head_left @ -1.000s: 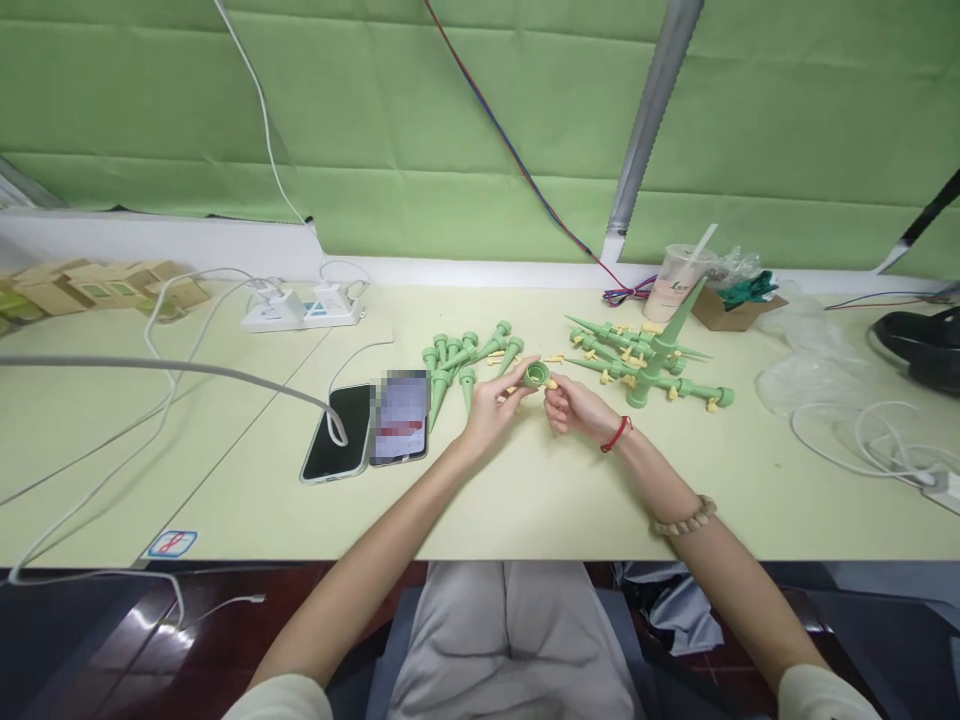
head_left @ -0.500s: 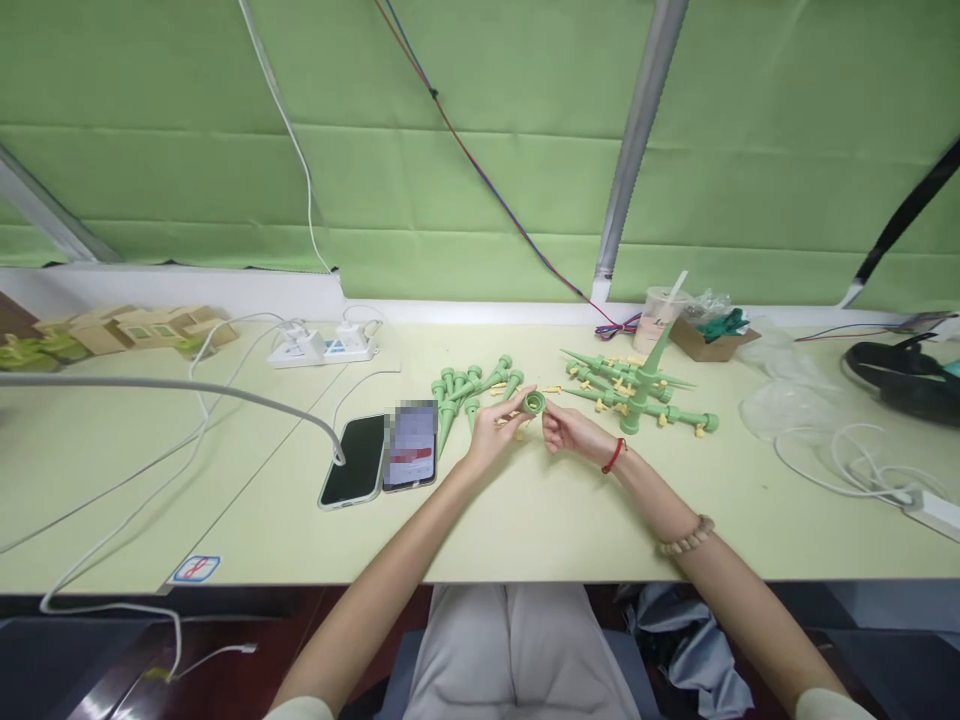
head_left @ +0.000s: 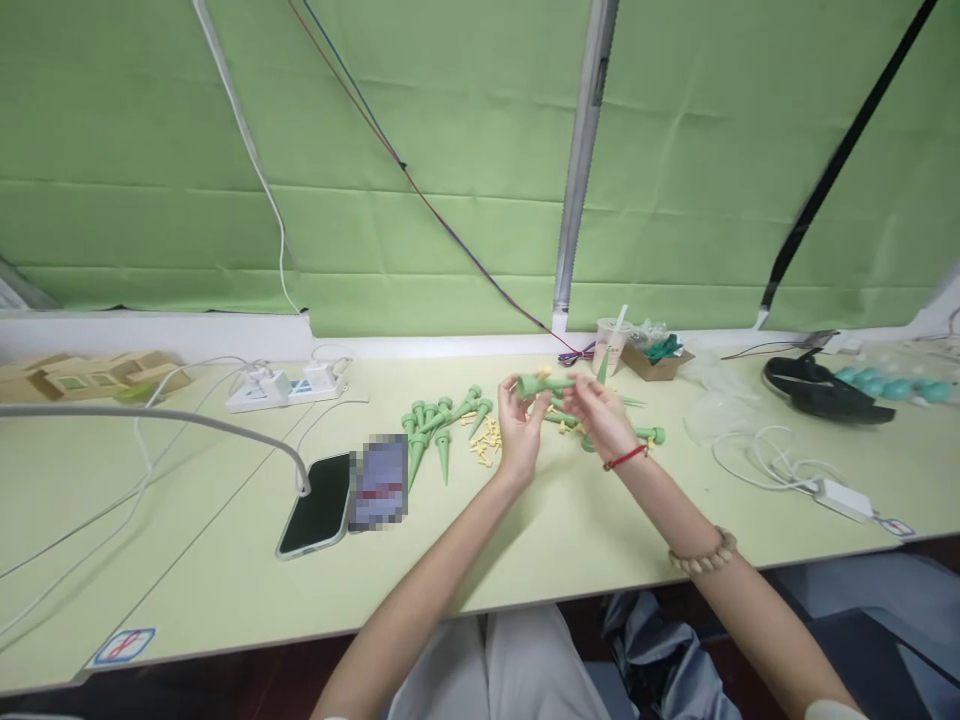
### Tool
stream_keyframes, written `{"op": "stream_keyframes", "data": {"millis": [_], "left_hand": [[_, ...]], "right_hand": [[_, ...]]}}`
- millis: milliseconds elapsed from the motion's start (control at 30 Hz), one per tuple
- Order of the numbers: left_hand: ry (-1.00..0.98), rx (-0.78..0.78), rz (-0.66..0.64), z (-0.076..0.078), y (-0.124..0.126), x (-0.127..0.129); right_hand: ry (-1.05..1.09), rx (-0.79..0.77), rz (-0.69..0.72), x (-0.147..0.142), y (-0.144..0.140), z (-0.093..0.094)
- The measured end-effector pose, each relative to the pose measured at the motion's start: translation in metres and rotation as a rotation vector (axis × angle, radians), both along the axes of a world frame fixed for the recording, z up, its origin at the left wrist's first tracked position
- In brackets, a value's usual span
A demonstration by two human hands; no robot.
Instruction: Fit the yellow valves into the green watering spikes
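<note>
Green spike (head_left: 544, 383) | lifted off table (head_left: 225, 540) | both hands gripping now

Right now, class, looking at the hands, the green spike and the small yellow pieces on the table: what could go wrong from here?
1. The green plastic cone spike is pinched only at fingertips by the left hand and right hand, above the pale green table; it might slip.
2. The loose small yellow plastic pieces lie beside the left wrist; a sweep could scatter them.
</note>
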State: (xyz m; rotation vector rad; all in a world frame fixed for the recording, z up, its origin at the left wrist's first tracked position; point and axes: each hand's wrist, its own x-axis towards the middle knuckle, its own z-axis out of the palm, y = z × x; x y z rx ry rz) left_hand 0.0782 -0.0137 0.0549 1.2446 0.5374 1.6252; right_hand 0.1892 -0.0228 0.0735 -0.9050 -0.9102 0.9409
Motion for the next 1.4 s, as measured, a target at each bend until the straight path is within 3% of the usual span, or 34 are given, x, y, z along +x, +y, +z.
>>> {"op": "stream_keyframes", "data": {"millis": [100, 167, 267, 367, 467, 700, 900, 1000, 1133, 1233, 1400], "left_hand": [[0.204, 0.114, 0.05, 0.007, -0.001, 0.018], [0.331, 0.164, 0.064, 0.002, -0.001, 0.025], [0.465, 0.21, 0.079, -0.015, -0.002, 0.029], [0.576, 0.22, 0.093, -0.032, 0.0, 0.034], [0.65, 0.2, 0.095, -0.039, 0.01, 0.045], [0.698, 0.107, 0.082, -0.039, 0.045, 0.084], [0.622, 0.027, 0.049, -0.047, 0.052, 0.093], [0.614, 0.078, 0.009, -0.045, 0.054, 0.09], [0.79, 0.247, -0.017, -0.035, 0.058, 0.082], [1.011, 0.368, -0.071, -0.031, 0.06, 0.08], [1.403, 0.633, -0.095, -0.046, 0.053, 0.091]], "right_hand": [[-0.338, 0.309, -0.411, 0.043, 0.007, 0.047], [-0.68, 0.421, -0.587, 0.069, 0.013, 0.074], [-1.148, 0.478, -0.625, 0.091, 0.024, 0.097], [-1.307, 0.459, -0.586, 0.095, 0.036, 0.1], [-1.316, 0.423, -0.564, 0.094, 0.044, 0.095], [-1.339, 0.205, -0.421, 0.091, 0.051, 0.08], [-1.307, 0.204, -0.472, 0.09, 0.045, 0.075], [-1.22, 0.184, -0.47, 0.094, 0.039, 0.074], [-0.905, 0.046, -0.407, 0.116, 0.016, 0.065], [-0.672, -0.083, -0.313, 0.147, -0.012, 0.038], [-0.647, -0.333, -0.18, 0.194, -0.051, -0.043]]}}
